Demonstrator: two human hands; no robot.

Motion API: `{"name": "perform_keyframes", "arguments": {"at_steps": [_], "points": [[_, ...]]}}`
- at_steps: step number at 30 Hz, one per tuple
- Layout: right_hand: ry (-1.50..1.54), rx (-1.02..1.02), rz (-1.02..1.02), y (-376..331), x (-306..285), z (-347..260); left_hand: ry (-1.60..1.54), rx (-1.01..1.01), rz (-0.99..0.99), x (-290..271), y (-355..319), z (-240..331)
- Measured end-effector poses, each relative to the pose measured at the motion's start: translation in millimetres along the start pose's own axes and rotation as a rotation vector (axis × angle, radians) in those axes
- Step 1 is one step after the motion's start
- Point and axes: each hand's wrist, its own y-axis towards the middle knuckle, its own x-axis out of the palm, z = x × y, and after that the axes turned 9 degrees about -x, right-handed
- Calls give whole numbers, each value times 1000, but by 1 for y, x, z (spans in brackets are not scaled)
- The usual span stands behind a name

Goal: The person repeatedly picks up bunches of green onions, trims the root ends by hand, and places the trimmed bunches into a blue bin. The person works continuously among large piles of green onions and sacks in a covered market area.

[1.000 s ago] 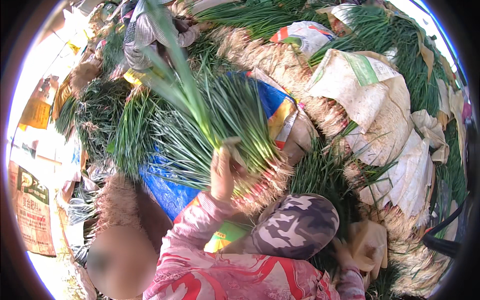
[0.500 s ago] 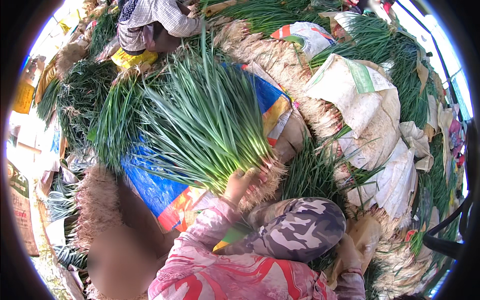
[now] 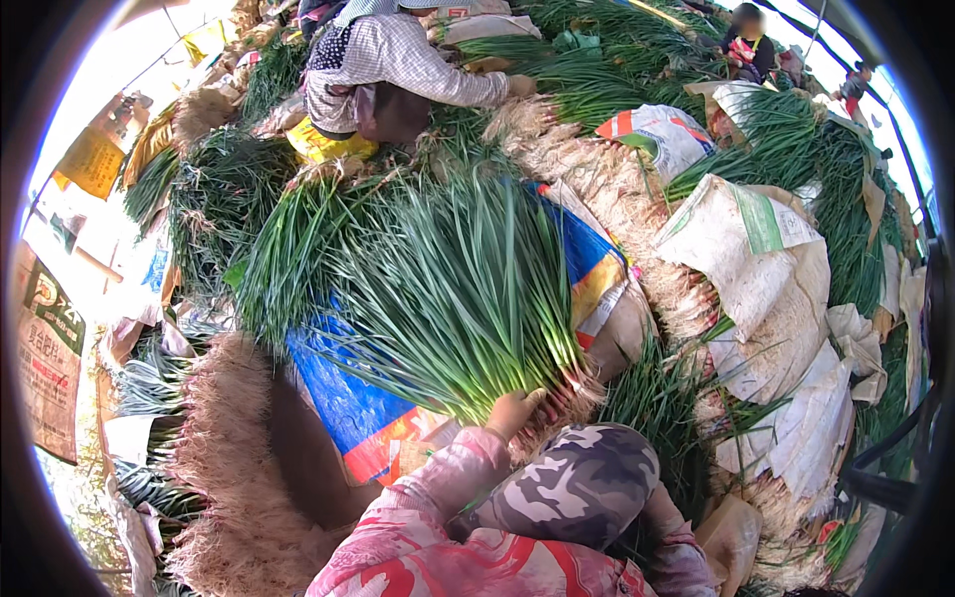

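A thick fan of green onions lies with its leaves pointing away from me and its pale roots toward my knee. My left hand is closed on the stalks at the near end, thumb uppermost, just above the roots. Under the bunch is a blue, red and yellow woven plastic sheet. Beyond my camouflage-patterned knee, my right forearm reaches forward; its hand is hidden, so its fingers cannot be seen.
Long root-out rows of onions line the left and right. White sacks cover part of the right row. At the far left-centre a co-worker in a checked shirt crouches among the onions. Loose green leaves lie right of the bunch.
The whole scene has shifted right and down in view. The bunch's leaves look lower and more spread. My right forearm has moved from beside the tan bag to behind my knee.
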Motion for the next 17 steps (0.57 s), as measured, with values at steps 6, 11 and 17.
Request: {"name": "perform_keyframes", "arguments": {"at_steps": [6, 11, 17], "points": [[-266, -17, -119, 64, -32, -64, 122, 53, 170, -57, -119, 101], [156, -41, 224, 129, -56, -55, -551, -247, 423, -107, -101, -15], [629, 80, 266, 247, -76, -10, -941, -798, 495, -164, -61, -251]]}}
